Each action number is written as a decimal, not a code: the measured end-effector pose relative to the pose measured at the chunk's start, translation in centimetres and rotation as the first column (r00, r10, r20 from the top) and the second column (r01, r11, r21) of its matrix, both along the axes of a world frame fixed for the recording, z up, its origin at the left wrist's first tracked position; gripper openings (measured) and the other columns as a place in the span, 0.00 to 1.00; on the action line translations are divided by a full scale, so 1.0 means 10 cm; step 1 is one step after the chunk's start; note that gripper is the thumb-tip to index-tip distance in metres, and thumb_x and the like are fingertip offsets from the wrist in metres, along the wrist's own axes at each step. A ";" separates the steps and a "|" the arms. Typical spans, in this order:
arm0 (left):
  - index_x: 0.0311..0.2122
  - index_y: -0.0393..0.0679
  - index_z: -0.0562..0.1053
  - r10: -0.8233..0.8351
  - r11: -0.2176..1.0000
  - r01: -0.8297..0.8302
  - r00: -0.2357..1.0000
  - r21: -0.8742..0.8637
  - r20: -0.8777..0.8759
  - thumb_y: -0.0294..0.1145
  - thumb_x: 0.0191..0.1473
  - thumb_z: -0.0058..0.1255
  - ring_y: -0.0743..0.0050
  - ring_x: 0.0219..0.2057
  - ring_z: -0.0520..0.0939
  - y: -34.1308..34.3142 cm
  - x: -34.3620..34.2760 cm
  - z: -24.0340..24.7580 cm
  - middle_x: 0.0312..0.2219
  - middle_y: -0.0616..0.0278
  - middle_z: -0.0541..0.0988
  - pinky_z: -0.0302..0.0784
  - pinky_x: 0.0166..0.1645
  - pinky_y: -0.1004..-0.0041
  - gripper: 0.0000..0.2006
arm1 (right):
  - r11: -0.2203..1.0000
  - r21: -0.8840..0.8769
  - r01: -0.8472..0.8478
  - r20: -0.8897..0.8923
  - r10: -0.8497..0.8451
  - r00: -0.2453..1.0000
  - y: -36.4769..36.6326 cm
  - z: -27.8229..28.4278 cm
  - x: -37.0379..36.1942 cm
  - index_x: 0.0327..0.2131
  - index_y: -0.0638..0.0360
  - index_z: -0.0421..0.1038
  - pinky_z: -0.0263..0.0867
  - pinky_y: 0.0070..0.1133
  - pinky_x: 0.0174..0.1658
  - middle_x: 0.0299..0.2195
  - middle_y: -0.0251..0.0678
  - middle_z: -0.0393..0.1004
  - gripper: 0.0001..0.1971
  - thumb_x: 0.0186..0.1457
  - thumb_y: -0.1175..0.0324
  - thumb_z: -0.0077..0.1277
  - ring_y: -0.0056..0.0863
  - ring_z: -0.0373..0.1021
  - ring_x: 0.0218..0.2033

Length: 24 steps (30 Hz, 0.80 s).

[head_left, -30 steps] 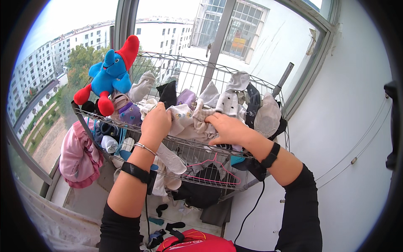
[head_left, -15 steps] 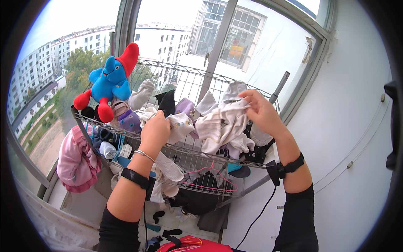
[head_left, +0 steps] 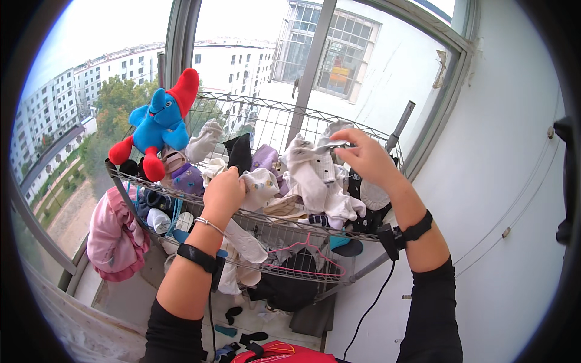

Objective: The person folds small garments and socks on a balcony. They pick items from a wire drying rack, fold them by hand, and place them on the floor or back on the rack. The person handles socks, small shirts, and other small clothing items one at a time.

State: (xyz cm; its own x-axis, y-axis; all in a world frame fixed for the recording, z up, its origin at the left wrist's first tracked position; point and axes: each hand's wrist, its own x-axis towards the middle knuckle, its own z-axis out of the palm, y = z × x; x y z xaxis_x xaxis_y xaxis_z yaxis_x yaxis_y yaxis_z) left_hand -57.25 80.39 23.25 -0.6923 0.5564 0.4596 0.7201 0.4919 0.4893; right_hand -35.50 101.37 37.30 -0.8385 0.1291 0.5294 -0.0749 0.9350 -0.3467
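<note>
My left hand (head_left: 223,193) is closed on a white sock with a small coloured pattern (head_left: 260,187), at the front of the wire rack's top shelf. My right hand (head_left: 368,160) pinches the edge of a pale grey-white sock (head_left: 307,175), which hangs down over the pile. Below it lies a beige sock (head_left: 283,207); a white sock (head_left: 344,202) rests to the right. Beyond my left hand are a black sock (head_left: 240,152) and a lilac one (head_left: 264,157). A grey-white sock (head_left: 204,142) sits farther left.
A blue and red plush toy (head_left: 158,124) sits on the wire rack's (head_left: 260,103) left end. A pink jacket (head_left: 115,236) hangs beside the rack. On the lower shelf lies a pink hanger (head_left: 305,245). Dark socks (head_left: 253,337) are on the floor, and a white wall (head_left: 502,181) stands at right.
My right hand has moved slightly left and down, drawing up a grey-white sock with dark dots showing. The beige sock has dropped lower on the shelf. My left hand keeps its hold.
</note>
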 end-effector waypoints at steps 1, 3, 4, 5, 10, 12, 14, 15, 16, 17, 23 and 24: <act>0.33 0.37 0.70 0.003 1.000 -0.003 1.000 0.007 0.004 0.37 0.56 0.47 0.43 0.35 0.79 0.01 0.00 0.00 0.30 0.45 0.79 0.74 0.40 0.53 0.12 | 0.982 -0.175 -0.066 0.009 0.069 0.998 -0.07 -0.08 -0.09 0.46 0.61 0.72 0.69 0.22 0.47 0.42 0.39 0.76 0.15 0.57 0.66 0.53 0.28 0.74 0.43; 0.34 0.35 0.70 0.015 1.000 -0.015 1.000 0.001 0.016 0.38 0.58 0.45 0.41 0.36 0.79 0.02 0.00 0.00 0.31 0.43 0.79 0.73 0.41 0.52 0.13 | 0.896 -0.339 -0.287 0.096 0.336 0.937 -0.19 -0.28 -0.27 0.41 0.63 0.74 0.70 0.22 0.44 0.37 0.37 0.78 0.10 0.57 0.69 0.51 0.26 0.75 0.41; 0.34 0.35 0.70 0.020 1.000 -0.020 1.000 0.001 0.024 0.38 0.58 0.44 0.40 0.37 0.79 0.02 0.00 0.01 0.31 0.42 0.79 0.73 0.42 0.52 0.14 | 0.906 -0.381 -0.187 0.210 0.281 0.937 -0.25 -0.41 -0.41 0.41 0.62 0.74 0.70 0.23 0.43 0.37 0.37 0.78 0.10 0.56 0.69 0.51 0.27 0.75 0.40; 0.34 0.35 0.70 0.017 1.000 -0.017 1.000 -0.005 0.017 0.39 0.59 0.43 0.40 0.37 0.79 0.02 0.00 0.01 0.31 0.41 0.78 0.73 0.42 0.52 0.15 | 0.880 -0.432 -0.197 0.257 0.329 0.909 -0.29 -0.52 -0.54 0.41 0.62 0.74 0.70 0.24 0.42 0.37 0.37 0.78 0.11 0.56 0.68 0.52 0.28 0.75 0.39; 0.38 0.36 0.71 0.043 0.997 -0.042 0.999 -0.063 0.013 0.41 0.62 0.39 0.42 0.38 0.80 -0.02 0.02 0.06 0.33 0.43 0.80 0.75 0.42 0.52 0.16 | 0.906 0.403 0.128 0.278 -0.254 0.926 -0.24 -0.82 -0.66 0.42 0.57 0.75 0.63 0.44 0.51 0.44 0.37 0.72 0.14 0.52 0.65 0.55 0.35 0.69 0.49; 0.38 0.36 0.71 0.033 0.998 -0.032 0.999 -0.059 0.016 0.41 0.62 0.38 0.42 0.38 0.80 -0.03 0.03 0.06 0.33 0.43 0.80 0.75 0.42 0.52 0.17 | 0.782 0.572 0.246 0.334 -0.496 0.802 -0.16 -0.79 -0.65 0.43 0.57 0.75 0.53 0.60 0.53 0.49 0.36 0.64 0.16 0.52 0.62 0.55 0.35 0.60 0.57; 0.37 0.37 0.71 0.025 0.998 -0.024 0.999 -0.052 0.021 0.42 0.63 0.38 0.42 0.38 0.80 -0.03 0.04 0.07 0.33 0.45 0.80 0.75 0.41 0.52 0.17 | 0.709 0.674 0.208 0.333 -0.544 0.770 -0.12 -0.79 -0.62 0.44 0.58 0.74 0.52 0.60 0.54 0.49 0.36 0.65 0.17 0.53 0.61 0.54 0.34 0.61 0.56; 0.37 0.37 0.71 0.022 0.998 -0.021 1.000 -0.061 0.014 0.42 0.63 0.39 0.42 0.38 0.80 -0.02 0.04 0.07 0.33 0.45 0.80 0.75 0.42 0.53 0.17 | 0.653 0.732 0.193 0.310 -0.572 0.759 -0.12 -0.80 -0.61 0.45 0.59 0.74 0.51 0.59 0.55 0.49 0.36 0.66 0.17 0.54 0.61 0.54 0.34 0.61 0.56; 0.36 0.37 0.72 0.020 0.997 -0.019 1.000 -0.074 0.017 0.42 0.62 0.39 0.43 0.38 0.80 -0.02 0.04 0.06 0.33 0.45 0.80 0.75 0.42 0.53 0.17 | 0.748 0.640 0.177 0.386 -0.512 0.768 -0.12 -0.81 -0.61 0.46 0.55 0.74 0.50 0.59 0.55 0.49 0.36 0.65 0.18 0.54 0.59 0.53 0.33 0.60 0.57; 0.36 0.37 0.72 0.020 0.997 -0.019 1.000 -0.081 0.018 0.42 0.62 0.40 0.43 0.37 0.80 -0.02 0.03 0.06 0.33 0.46 0.80 0.75 0.42 0.53 0.16 | 0.774 0.603 0.193 0.386 -0.495 0.778 -0.13 -0.82 -0.61 0.45 0.53 0.74 0.51 0.57 0.55 0.48 0.36 0.67 0.17 0.54 0.58 0.54 0.34 0.61 0.56; 0.34 0.38 0.73 0.020 0.994 -0.018 1.000 -0.109 0.020 0.42 0.60 0.44 0.44 0.38 0.80 -0.02 0.02 0.05 0.33 0.46 0.80 0.75 0.43 0.53 0.16 | 0.903 0.410 0.124 0.429 -0.311 0.848 -0.12 -0.58 -0.50 0.38 0.53 0.73 0.64 0.36 0.47 0.32 0.33 0.75 0.11 0.54 0.60 0.55 0.31 0.72 0.38; 0.34 0.38 0.73 0.018 0.994 -0.015 1.000 -0.110 0.022 0.42 0.60 0.44 0.44 0.38 0.80 -0.02 0.02 0.05 0.33 0.46 0.80 0.75 0.43 0.53 0.16 | 0.958 0.269 0.100 0.424 -0.211 0.881 -0.06 -0.44 -0.41 0.36 0.54 0.72 0.65 0.31 0.43 0.29 0.32 0.75 0.11 0.53 0.60 0.55 0.30 0.72 0.34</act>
State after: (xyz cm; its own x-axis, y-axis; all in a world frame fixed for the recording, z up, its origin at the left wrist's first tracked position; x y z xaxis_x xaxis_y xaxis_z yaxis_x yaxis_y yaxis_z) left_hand -57.05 80.20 23.74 -0.7115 0.5909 0.3803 0.7007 0.5550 0.4483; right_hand -39.56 100.76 32.86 -0.9706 0.1979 0.1373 0.1883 0.9789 -0.0799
